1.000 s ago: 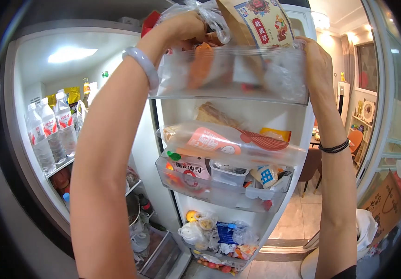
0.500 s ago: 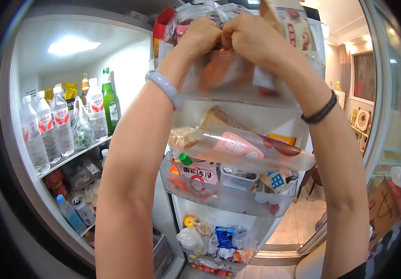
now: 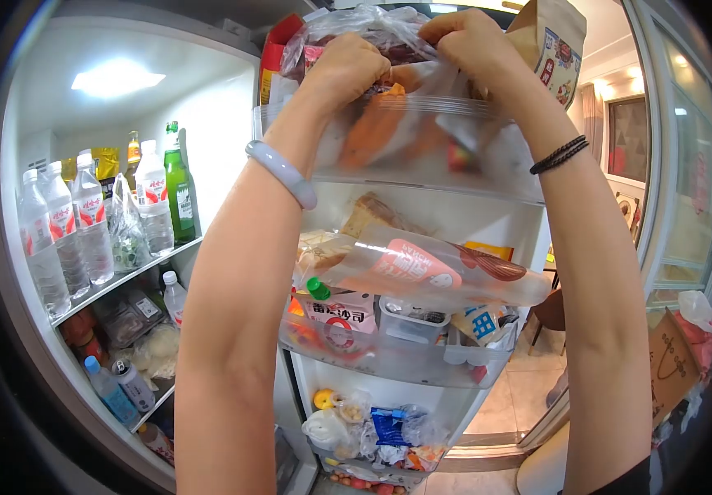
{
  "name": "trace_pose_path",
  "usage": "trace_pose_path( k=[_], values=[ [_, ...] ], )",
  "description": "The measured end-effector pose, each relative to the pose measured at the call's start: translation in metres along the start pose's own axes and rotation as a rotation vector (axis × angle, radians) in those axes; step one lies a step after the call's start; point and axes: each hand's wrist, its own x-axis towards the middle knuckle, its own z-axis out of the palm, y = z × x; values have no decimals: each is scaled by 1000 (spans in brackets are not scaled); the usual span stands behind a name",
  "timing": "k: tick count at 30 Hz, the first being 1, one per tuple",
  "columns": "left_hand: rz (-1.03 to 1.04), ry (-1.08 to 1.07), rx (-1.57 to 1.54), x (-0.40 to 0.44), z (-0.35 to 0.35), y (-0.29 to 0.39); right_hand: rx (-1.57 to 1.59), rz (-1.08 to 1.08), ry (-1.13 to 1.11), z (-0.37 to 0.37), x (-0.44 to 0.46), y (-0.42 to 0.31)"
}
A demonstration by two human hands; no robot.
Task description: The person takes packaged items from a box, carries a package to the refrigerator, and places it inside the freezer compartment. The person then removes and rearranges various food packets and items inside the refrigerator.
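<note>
Both of my hands are at the top bin [image 3: 422, 157] of the fridge door. My left hand [image 3: 348, 70] is closed at the front of a clear plastic bag [image 3: 368, 25], its fingertips curled down beside an orange item [image 3: 393, 89]. To its right, my right hand [image 3: 473, 45] pinches the bag's right side with bent fingers. Dark reddish contents show through the crumpled plastic. Orange shapes appear blurred behind the frosted bin front. A brown paper pouch [image 3: 558, 62] stands right of my right hand, and a red box [image 3: 278, 58] is left of my left hand.
Lower on the door, a long clear food package [image 3: 414, 264] lies across a bin with a pink pouch [image 3: 339, 313] and a plastic container [image 3: 414, 318]. Water bottles [image 3: 92, 214] and a green bottle [image 3: 179, 190] stand on the left fridge shelf. A cardboard box [image 3: 674, 363] is at right.
My hands have moved apart, the right one shifting right and the left staying near the bag's front. The paper pouch leans further right, and the orange item now shows. The view has shifted slightly.
</note>
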Motion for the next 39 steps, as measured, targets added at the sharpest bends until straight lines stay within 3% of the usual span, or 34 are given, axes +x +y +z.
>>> trace_pose_path(
  k=[5,7,10,12,16,18,20,23,26,29,30,32,34,36,39],
  values=[
    [8,33,9,-2,1,0,109,44,-151,-11,-6,-7],
    [28,33,43,-2,1,4,-257,5,-267,-15,-15,-24],
    [-141,36,-96,-2,0,8,-456,-184,-80,-4,-15,-13],
    [-253,4,-220,-1,0,6,-553,-182,-61,-3,-16,-16],
    [-221,-109,-265,0,-9,9,-726,-134,-53,-3,-18,-22],
    [-490,250,-1028,0,-8,18,-732,-187,16,-2,-20,-22],
    [-470,235,-1036,-2,-12,18,-740,-237,87,-2,-21,-22],
    [-453,181,-1005,-3,-14,13,-682,-246,152,-2,-23,-21],
    [-292,9,-796,0,-11,11,-620,-234,172,-3,-21,-18],
    [-276,-82,24,8,2,45,-426,-157,153,-5,-20,-21],
    [-273,-84,23,12,7,48,-384,-121,82,-8,-19,-22],
    [-281,116,307,18,18,48,-341,-80,11,-10,-15,-19],
    [-267,110,262,15,15,37,-14,64,36,-8,-9,-11],
    [-315,21,17,2,4,35,-135,29,115,-2,-4,0],
    [-322,137,-63,-8,6,20,-299,18,229,3,-4,2]
  ],
)
